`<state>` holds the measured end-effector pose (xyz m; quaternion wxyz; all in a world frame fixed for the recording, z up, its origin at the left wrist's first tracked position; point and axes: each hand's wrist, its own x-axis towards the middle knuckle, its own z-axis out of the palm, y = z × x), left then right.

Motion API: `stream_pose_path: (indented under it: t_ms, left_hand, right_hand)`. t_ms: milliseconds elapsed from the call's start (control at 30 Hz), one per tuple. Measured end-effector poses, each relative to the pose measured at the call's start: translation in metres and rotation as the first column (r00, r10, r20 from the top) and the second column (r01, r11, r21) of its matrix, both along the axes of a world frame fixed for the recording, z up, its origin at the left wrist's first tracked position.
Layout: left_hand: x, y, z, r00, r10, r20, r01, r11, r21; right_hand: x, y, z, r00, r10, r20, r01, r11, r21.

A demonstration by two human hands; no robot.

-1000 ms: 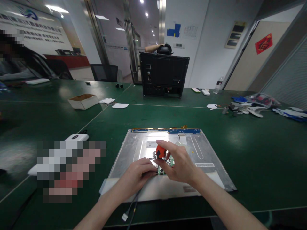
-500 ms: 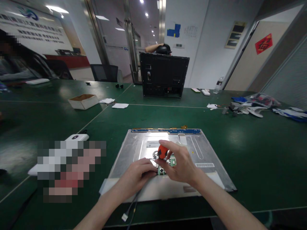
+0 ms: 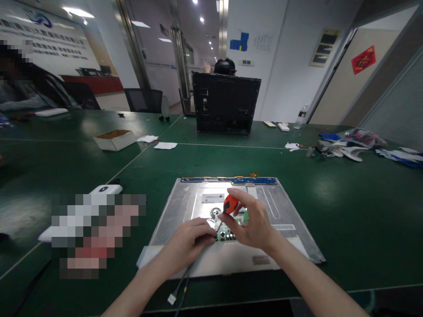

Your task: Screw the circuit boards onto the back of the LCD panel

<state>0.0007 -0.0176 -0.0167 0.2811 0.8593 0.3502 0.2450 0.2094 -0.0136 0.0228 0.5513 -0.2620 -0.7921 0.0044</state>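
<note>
A flat metal-backed display panel [image 3: 280,246] lies in front of me, with a small green circuit board [image 3: 228,233] on its middle. My right hand [image 3: 254,220] grips a screwdriver [image 3: 231,204] by its red and black handle. The thin shaft slants down and left to the board's left edge, where its tip is hidden by my left fingers. My left hand [image 3: 194,235] rests there with fingers pressed together; what they pinch, if anything, is hidden. Below that hand a dark cable [image 3: 181,284] hangs over the panel's near edge, ending in a white connector [image 3: 172,299].
A black monitor housing [image 3: 226,103] stands upright across the table, a person's head behind it. A cardboard box [image 3: 115,140] and papers [image 3: 165,145] lie ahead left. Left of the panel is a white device [image 3: 105,190]. Bags and parts [image 3: 343,147] lie at right beyond a bottle [image 3: 300,118].
My right hand has shifted slightly right and tilted the screwdriver handle, so its shaft and more of the board show. My left hand stays put. The person opposite has lowered an arm.
</note>
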Motion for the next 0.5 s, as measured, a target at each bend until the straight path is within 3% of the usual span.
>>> stream_pose_path:
  t_ms: [133, 267, 400, 500]
  left_hand:
    - [0.001, -0.004, 0.008, 0.999, 0.039, -0.036, -0.040, 0.999, -0.024]
    - [0.000, -0.002, 0.014, 0.996, 0.083, -0.031, -0.084, 0.996, -0.026]
    - [0.004, 0.003, 0.025, 0.990, 0.133, 0.040, -0.134, 0.990, 0.040]
    - [0.014, 0.011, 0.041, 0.995, 0.103, 0.016, -0.104, 0.990, 0.099]
  right_hand:
    - [0.013, 0.006, 0.005, 0.995, -0.034, -0.093, 0.030, 0.999, -0.040]
    - [0.043, 0.015, 0.015, 0.968, -0.135, -0.211, 0.096, 0.978, -0.187]
    - [0.086, 0.030, 0.021, 0.925, -0.274, -0.264, 0.163, 0.911, -0.378]
    - [0.114, 0.047, 0.019, 0.879, -0.346, -0.329, 0.153, 0.857, -0.492]
